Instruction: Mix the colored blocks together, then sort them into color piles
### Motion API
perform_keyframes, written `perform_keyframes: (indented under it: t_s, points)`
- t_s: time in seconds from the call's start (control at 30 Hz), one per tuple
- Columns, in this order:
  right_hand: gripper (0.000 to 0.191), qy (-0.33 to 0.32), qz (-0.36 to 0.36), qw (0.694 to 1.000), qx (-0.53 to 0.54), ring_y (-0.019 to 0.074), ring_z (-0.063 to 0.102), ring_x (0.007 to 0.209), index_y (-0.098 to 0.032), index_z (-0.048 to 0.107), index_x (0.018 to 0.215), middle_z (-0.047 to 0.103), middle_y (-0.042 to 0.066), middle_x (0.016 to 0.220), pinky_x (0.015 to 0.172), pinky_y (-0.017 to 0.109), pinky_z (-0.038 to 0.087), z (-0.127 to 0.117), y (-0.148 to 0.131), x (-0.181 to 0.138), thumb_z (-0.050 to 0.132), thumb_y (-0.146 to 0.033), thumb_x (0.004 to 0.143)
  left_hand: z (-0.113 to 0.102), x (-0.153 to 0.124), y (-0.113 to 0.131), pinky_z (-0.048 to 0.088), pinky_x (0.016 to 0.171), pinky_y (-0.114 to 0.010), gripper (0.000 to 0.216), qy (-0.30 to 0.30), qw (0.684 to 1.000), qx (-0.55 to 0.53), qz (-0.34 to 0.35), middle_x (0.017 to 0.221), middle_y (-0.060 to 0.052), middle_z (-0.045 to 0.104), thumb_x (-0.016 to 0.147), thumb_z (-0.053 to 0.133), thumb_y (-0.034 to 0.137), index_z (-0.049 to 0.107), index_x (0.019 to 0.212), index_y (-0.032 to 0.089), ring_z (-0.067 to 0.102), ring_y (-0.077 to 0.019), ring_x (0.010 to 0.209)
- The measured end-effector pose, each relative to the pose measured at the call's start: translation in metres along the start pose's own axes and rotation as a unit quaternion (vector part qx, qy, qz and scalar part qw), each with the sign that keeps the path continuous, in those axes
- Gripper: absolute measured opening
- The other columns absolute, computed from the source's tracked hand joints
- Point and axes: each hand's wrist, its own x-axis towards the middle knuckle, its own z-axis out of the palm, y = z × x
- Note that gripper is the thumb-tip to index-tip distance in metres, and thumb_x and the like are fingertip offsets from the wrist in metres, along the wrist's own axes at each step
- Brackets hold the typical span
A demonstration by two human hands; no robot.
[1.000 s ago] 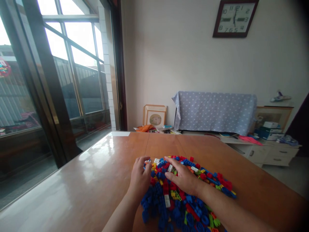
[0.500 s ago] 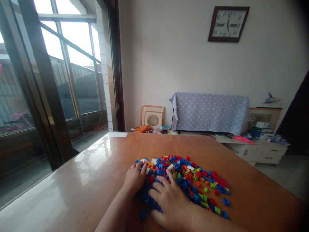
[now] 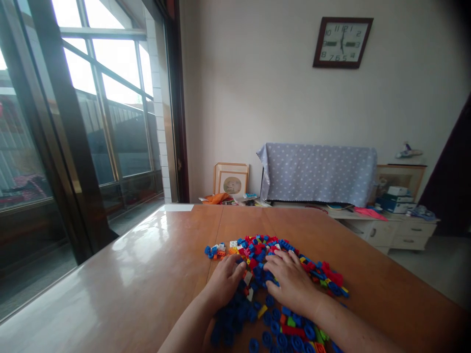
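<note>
My left hand (image 3: pixel 226 282) and right hand (image 3: pixel 290 284) rest palm-down, fingers spread, side by side on the building bricks (image 3: pixel 257 245). Flat, I reckon, to cover many loose pieces. Bricks lie beneath and beyond my fingertips on the bench (image 3: pixel 147 274).

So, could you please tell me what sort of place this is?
Most likely a living or dining room in a home: a wooden table strewn with toy bricks, a wall clock, and framed pictures leaning at the back.
</note>
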Motion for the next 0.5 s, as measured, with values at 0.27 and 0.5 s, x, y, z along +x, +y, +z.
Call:
perform_keyframes:
  t_s: [0.27,0.5]
  points:
    - [0.038,0.075,0.074,0.994,-0.015,0.0358,0.041,0.140,-0.031,0.069,0.124,0.060,0.006,0.142,0.116,0.065,0.020,-0.001,0.043,-0.004,0.056,-0.040,0.090,-0.006,-0.014,0.044,0.042,0.113,-0.042,0.056,-0.076,0.982,-0.175,-0.003,0.139,-0.008,0.064,0.090,0.058,0.061,0.065,0.131,0.023,0.056,-0.0289,0.132]
    - [0.038,0.107,-0.023,0.993,0.045,0.0323,0.043,0.140,-0.032,0.067,0.128,0.059,0.005,0.143,0.122,0.060,0.020,-0.014,-0.005,-0.028,0.051,-0.045,0.096,-0.026,0.001,0.030,0.046,0.104,-0.043,0.058,0.150,0.963,-0.221,-0.040,0.114,-0.013,0.074,0.088,0.055,0.067,0.071,0.111,0.016,0.067,-0.0303,0.113]
